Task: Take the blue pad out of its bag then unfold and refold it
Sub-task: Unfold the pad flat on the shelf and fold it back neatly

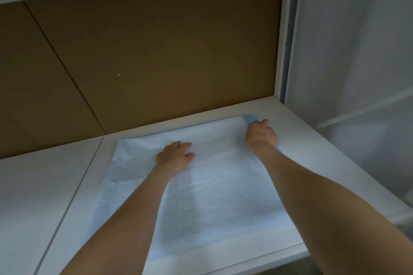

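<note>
Across the white counter [312, 147], the left hand [175, 156] is pressing spread fingers [186, 145] on the limp, light-looking blue pad [221, 187]; the right hand [260, 135] is pinching its far corner, probably the surest hold

- Bare left hand [175, 155], at 7 o'clock of centre: back surface shown, knuckles and fingers [186, 144] distinct.
- Bare right hand [261, 135], at 4 o'clock: back surface shown, knuckle ridge prominent.
- Bare left forearm [134, 207]: reaches the 7 o'clock edge.
- Bare right forearm [324, 196]: reaches the 4 o'clock edge, widening toward it.
</note>
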Available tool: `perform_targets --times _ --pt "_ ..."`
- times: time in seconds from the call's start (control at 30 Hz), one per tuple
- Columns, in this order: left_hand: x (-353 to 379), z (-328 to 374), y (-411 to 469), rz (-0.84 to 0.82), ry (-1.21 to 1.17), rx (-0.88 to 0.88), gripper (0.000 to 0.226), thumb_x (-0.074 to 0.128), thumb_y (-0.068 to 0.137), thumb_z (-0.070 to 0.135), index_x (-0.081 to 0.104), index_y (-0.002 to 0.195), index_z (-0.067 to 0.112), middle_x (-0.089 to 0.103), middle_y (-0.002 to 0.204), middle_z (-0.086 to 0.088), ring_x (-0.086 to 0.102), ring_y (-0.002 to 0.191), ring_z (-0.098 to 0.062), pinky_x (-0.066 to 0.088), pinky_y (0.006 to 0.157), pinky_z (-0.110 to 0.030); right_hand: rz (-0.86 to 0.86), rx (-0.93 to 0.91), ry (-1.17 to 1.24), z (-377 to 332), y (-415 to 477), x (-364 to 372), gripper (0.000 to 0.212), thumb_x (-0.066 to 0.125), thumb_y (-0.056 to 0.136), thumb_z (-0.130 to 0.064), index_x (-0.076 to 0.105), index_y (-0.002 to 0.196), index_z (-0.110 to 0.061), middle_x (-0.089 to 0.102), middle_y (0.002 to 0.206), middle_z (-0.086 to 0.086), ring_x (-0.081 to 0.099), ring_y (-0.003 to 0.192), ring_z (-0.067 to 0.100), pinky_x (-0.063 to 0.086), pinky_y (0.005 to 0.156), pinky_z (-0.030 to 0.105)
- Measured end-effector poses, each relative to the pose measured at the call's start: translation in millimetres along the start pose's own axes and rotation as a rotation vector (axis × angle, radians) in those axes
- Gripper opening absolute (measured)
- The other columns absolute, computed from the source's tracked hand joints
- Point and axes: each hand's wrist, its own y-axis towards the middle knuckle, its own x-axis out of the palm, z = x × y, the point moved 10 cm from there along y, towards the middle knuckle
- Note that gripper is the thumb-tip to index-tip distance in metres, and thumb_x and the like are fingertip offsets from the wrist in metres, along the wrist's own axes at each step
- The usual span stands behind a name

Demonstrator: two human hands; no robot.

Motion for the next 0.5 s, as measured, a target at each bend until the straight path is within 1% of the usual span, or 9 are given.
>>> perform_targets --times 0.07,0.17,0.27,0.33,0.4,0.5 --pt "-2.1 0.7 -3.3 0.022 0.016 0.000 0.050 0.033 0.096 0.049 0.028 0.145 0.041 0.023 0.155 0.005 0.025 0.140 -0.022 0.027 0.110 -0.041 -0.005 0.003 -0.007 1.9 3.9 2.0 0.044 0.048 0.095 -0.010 0.043 0.138 -0.004 0.038 0.135 0.012 0.052 0.119 0.031 0.046 0.091 0.038" --pt "-8.0 -2.8 -8.2 0.075 0.058 -0.018 0.043 0.036 0.095 0.044 0.038 0.138 0.040 0.034 0.145 0.003 0.034 0.133 -0.023 0.034 0.102 -0.040 0.015 0.016 0.011 2.0 8.7 -1.2 0.045 0.049 0.094 -0.011 0.040 0.138 -0.005 0.040 0.133 0.013 0.054 0.116 0.030 0.047 0.086 0.036" --pt "-21.3 -7.1 -4.5 0.166 0.068 -0.035 0.038 0.040 0.094 0.037 0.046 0.132 0.034 0.041 0.137 -0.002 0.041 0.126 -0.023 0.039 0.098 -0.037 0.018 0.029 0.039 0.1 17.4 -1.8 0.045 0.048 0.095 -0.014 0.039 0.139 -0.007 0.041 0.133 0.012 0.054 0.116 0.029 0.047 0.085 0.035" --pt "-23.2 -4.8 0.7 0.192 0.071 -0.012 0.045 0.042 0.095 0.035 0.040 0.139 0.030 0.036 0.144 -0.002 0.037 0.131 -0.022 0.038 0.103 -0.036 0.008 0.046 0.058 1.3 22.7 0.4 0.043 0.048 0.096 -0.014 0.044 0.138 -0.008 0.045 0.133 0.012 0.053 0.118 0.027 0.047 0.089 0.034" --pt "-18.5 -0.9 4.7 0.177 0.051 0.013 0.051 0.040 0.097 0.036 0.030 0.147 0.029 0.025 0.153 -0.001 0.027 0.140 -0.021 0.029 0.111 -0.035 0.028 0.070 0.100 5.4 26.5 0.5 0.039 0.048 0.096 -0.013 0.048 0.134 -0.008 0.050 0.130 0.012 0.054 0.118 0.027 0.046 0.091 0.034" --pt "-12.1 3.0 11.3 0.147 0.029 0.023 0.054 0.036 0.098 0.041 0.023 0.150 0.029 0.013 0.159 0.000 0.014 0.146 -0.019 0.019 0.117 -0.035 0.065 0.084 0.176 10.8 30.1 0.1 0.036 0.049 0.095 -0.013 0.050 0.131 -0.008 0.053 0.127 0.012 0.055 0.116 0.029 0.047 0.091 0.036"
